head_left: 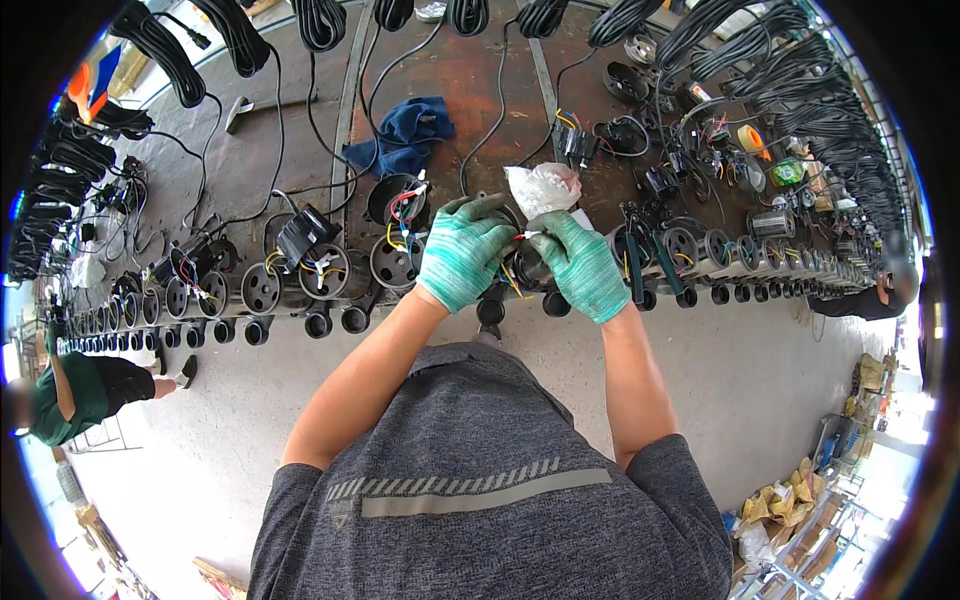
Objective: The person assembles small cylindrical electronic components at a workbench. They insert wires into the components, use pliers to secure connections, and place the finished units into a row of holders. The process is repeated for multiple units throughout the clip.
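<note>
My left hand [463,252], in a green-and-white knit glove, is closed with its fingertips at thin coloured wires [514,280] over a round metal housing. Facing it, my gloved right hand [580,265] pinches a small white wire connector [532,235] with a bit of red at its end. The fingers partly hide the housing and the wire ends. Just left of my left hand stands an open housing [393,262] with yellow, red and white wires. A white plastic bag [543,188] lies beyond my hands. Green-and-black pliers [655,255] rest right of my right hand.
A long row of round housings [262,288] lines the near edge of the dark metal table [455,95]. Bundled black cables [320,25] hang along the far side. A blue cloth [405,135], a hammer [237,113] and a tape roll [750,139] lie about. Other people [80,400] stand at both sides.
</note>
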Available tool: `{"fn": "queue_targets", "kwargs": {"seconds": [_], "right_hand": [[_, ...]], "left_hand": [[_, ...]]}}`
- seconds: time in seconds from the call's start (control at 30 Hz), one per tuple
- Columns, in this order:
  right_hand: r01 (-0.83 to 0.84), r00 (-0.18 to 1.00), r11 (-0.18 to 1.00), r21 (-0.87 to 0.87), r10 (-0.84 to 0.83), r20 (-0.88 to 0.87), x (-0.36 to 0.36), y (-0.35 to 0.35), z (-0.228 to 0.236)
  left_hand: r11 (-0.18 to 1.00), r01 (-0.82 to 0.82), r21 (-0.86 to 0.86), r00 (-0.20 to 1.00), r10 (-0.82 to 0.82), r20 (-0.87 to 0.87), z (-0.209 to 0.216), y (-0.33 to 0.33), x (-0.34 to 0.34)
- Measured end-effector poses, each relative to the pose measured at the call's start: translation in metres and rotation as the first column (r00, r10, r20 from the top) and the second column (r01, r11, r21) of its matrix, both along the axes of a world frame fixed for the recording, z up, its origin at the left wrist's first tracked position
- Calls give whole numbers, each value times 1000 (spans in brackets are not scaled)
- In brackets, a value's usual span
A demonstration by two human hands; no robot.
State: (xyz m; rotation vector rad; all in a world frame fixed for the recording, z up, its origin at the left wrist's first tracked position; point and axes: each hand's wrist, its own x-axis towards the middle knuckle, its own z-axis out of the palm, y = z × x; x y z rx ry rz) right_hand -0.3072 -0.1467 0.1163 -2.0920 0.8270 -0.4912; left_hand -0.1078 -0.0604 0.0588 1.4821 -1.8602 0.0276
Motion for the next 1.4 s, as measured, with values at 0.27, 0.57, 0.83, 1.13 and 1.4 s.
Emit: {"fn": "queue_targets", "kwargs": {"seconds": [0.27, 0.57, 0.83, 1.13, 1.4], "right_hand": [[-119, 977, 955, -273, 65, -202, 8, -3, -8], [285, 928, 874, -394, -355, -116, -36, -20, 5], [288, 370, 872, -396, -482, -794, -106, -50, -22], [288, 723, 893, -347, -440, -533, -99, -1, -23], [152, 980, 973, -173, -171, -99, -57, 44, -34]], "left_hand": [[999, 23, -22, 999, -22, 30, 0, -1, 2], [1000, 21, -23, 998, -20, 53, -5, -1, 2], [1000, 16, -7, 998, -15, 55, -3, -1, 1], [1000, 14, -8, 1000, -14, 25, -2, 1, 2], [1000, 17, -13, 998, -16, 53, -6, 0, 2]]}}
